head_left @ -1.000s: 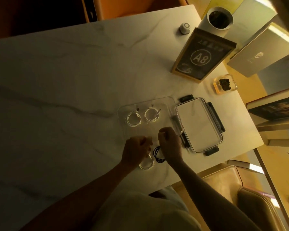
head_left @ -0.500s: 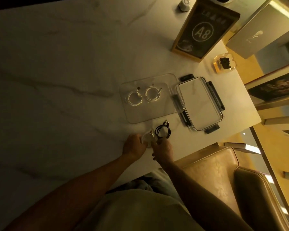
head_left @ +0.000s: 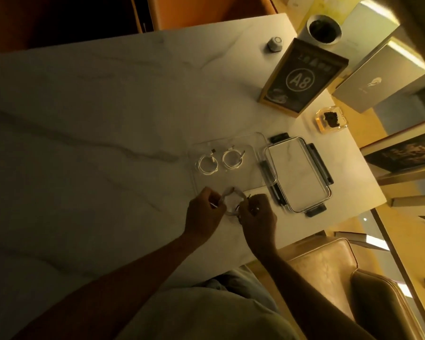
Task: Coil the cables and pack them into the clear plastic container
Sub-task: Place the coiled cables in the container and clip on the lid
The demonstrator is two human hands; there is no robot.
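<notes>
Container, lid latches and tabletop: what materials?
Container: clear glossy plastic, since the table shows through it. Lid latches: dark, matte, probably plastic. Tabletop: pale with grey veins, looks like polished marble or an imitation.

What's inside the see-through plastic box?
Two coiled white cables lie side by side in the clear plastic container: one on the left, one on the right. The person's hands hide its near edge, so anything there cannot be seen.

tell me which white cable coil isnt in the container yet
The white coil held between the left hand and right hand; the other two coils already lie inside the clear container.
</notes>
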